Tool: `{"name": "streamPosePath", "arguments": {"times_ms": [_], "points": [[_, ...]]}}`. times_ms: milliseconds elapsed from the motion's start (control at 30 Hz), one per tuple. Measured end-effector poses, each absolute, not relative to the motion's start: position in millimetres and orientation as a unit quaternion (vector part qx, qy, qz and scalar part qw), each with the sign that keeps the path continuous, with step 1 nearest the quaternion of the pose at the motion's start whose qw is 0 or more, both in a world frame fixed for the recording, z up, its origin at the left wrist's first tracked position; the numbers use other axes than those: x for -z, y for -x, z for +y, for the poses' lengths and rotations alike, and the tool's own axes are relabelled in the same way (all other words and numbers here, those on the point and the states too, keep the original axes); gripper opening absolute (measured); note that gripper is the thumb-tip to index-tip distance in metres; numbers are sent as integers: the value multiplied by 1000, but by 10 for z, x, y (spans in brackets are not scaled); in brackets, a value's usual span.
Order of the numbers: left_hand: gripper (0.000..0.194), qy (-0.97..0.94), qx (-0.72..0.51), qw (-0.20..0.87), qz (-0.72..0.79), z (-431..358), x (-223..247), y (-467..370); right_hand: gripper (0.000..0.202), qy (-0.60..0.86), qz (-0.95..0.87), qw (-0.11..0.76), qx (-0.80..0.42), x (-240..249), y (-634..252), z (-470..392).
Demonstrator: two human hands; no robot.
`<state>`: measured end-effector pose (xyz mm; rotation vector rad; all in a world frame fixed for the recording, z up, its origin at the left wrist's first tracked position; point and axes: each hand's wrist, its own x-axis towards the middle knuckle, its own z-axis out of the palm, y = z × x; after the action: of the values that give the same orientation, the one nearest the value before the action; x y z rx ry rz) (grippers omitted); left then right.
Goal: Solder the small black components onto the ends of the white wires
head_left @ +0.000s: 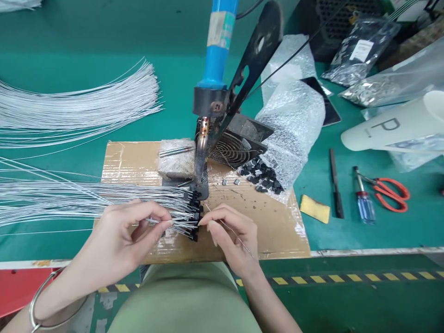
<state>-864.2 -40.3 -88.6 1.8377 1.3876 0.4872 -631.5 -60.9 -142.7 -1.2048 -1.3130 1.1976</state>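
My left hand [133,236] pinches between thumb and forefinger a thin white wire, one at the edge of a bundle of white wires [79,196]. Small black connectors [194,217] cap the bundle's right end, lying close together on the cardboard. Just right of them, my right hand [232,233] has its fingers closed, with a thin strand of solder wire [236,235] running through it. Its fingertips are beside the connectors; whether they also touch one is unclear. Above, a blue-handled soldering iron [217,51] points down in a black stand [256,55], its tip close behind the connectors.
A cardboard sheet [277,231] covers the bench front. Behind are a wrapped block [176,159], a round-grilled fan [231,148] and bubble wrap [291,120] with loose black parts [265,175]. Rightward lie a yellow sponge [315,209], file [336,185], screwdriver [365,199] and orange-handled scissors [391,194].
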Motion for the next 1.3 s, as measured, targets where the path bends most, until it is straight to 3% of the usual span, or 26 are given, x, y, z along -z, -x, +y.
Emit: {"name": "streamPosePath", "arguments": {"times_ms": [433,567,700,800,967,1200,1300], "points": [[28,-596,-164,576,535,-422,938,8626,21,429,-560,441,-554,1458,6324,-584],[28,-629,-132,548,536,-420,927,8603,23,415,-571,430,-563,1436,6297,-575],[16,-701,-118,454,538,-441,906,8491,21,421,-583,431,-544,1455,6286,-576],[17,-724,-132,437,517,-457,937,8382,20,431,-583,445,-525,1488,6287,-584],[23,-651,-191,513,525,-445,1068,8259,18,445,-539,493,-518,1561,6331,-624],[20,-543,-267,549,577,-399,1111,8239,21,483,-304,611,-549,1652,6279,-579],[20,-522,-262,557,590,-384,1107,8243,39,446,-263,600,-610,1629,6244,-549]]}}
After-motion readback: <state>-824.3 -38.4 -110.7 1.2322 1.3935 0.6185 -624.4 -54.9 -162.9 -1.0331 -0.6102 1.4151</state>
